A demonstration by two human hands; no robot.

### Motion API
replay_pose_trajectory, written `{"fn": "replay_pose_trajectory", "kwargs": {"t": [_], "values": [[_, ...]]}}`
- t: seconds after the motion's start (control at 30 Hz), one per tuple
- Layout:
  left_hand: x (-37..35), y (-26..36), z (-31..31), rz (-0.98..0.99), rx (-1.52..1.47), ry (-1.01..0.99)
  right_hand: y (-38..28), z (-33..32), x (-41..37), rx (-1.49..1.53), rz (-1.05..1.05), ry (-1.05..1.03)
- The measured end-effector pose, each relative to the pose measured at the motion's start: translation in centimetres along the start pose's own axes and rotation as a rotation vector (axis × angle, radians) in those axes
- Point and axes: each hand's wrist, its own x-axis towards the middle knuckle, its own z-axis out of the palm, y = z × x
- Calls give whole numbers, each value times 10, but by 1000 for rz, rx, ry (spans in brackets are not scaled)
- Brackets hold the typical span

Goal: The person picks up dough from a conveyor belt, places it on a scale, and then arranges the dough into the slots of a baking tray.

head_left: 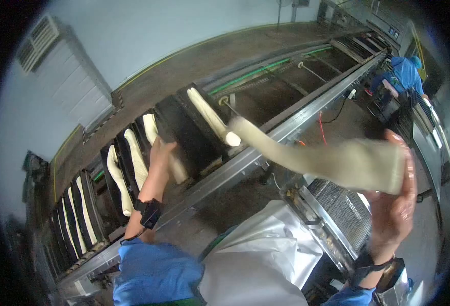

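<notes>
Long pale dough strips lie in black trays [181, 125] on the conveyor. My left hand [160, 155] is over a tray, touching a dough strip [177, 168]; its fingers are partly hidden and blurred. My right hand [395, 209] is raised at the right, gripping the wide end of a long dough piece [337, 163], which is smeared by motion. The narrow end of that piece stretches left, near a strip [207, 115] in the upper tray. Two more strips [117, 178] [135, 155] lie left of my left hand.
A metal rail [281, 135] edges the conveyor nearest me. A mesh belt [339, 211] lies below my right hand. More filled trays [77, 219] stand at the lower left. A person in blue [403, 74] is at the upper right.
</notes>
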Motion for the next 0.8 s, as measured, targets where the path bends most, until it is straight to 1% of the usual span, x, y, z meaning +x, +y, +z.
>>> {"fn": "replay_pose_trajectory", "kwargs": {"t": [0.03, 0.07, 0.1, 0.13, 0.2, 0.23, 0.3, 0.33, 0.37, 0.43, 0.5, 0.57, 0.6, 0.63, 0.67, 0.7, 0.77, 0.8], "values": [[-5, 6, -4, 1, 4, 13, 5, 20, -2, 202, 36, -28], [-4, 8, -6, -17, 0, 1, -3, 39, 0, 343, 223, -113], [-2, 10, -8, -35, -5, -12, -2, 55, 2, 364, 204, -147], [0, 14, -11, -37, -3, -6, 2, 56, 1, 362, 191, -160], [5, 23, -22, -123, -64, -28, 9, 53, -6, 362, 178, -174], [9, 23, -27, -181, -28, 83, 11, 44, -9, 306, 188, -143], [-1, 30, -38, -170, -54, 90, 19, 20, -17, 251, 195, -107], [6, 34, -32, -109, -119, 70, 26, 7, -21, 150, 220, -79], [-1, 33, -28, -68, -47, 79, 34, -5, -26, 46, 249, -51], [-23, 47, -13, 12, 137, -6, 51, -25, -35, 61, 285, -33], [-22, 32, -7, -81, 139, -146, 71, -46, -44, 75, 303, 0], [-45, 42, 2, -231, 124, -178, 92, -75, -58, -196, 459, 34], [-46, 32, 3, -184, 42, -191, 104, -91, -68, -210, 447, 83], [-42, 21, 4, -136, -41, -211, 117, -107, -78, -325, 512, 121], [-43, 18, 10, -62, 53, -214, 130, -121, -88, -436, 586, 168], [-46, 17, 16, 11, 145, -216, 141, -137, -98, -447, 587, 234], [-54, 31, 32, 51, 249, -276, 155, -168, -118, -694, 632, 296], [-52, 18, 35, 82, 291, -335, 155, -181, -129, -701, 637, 348]]}}
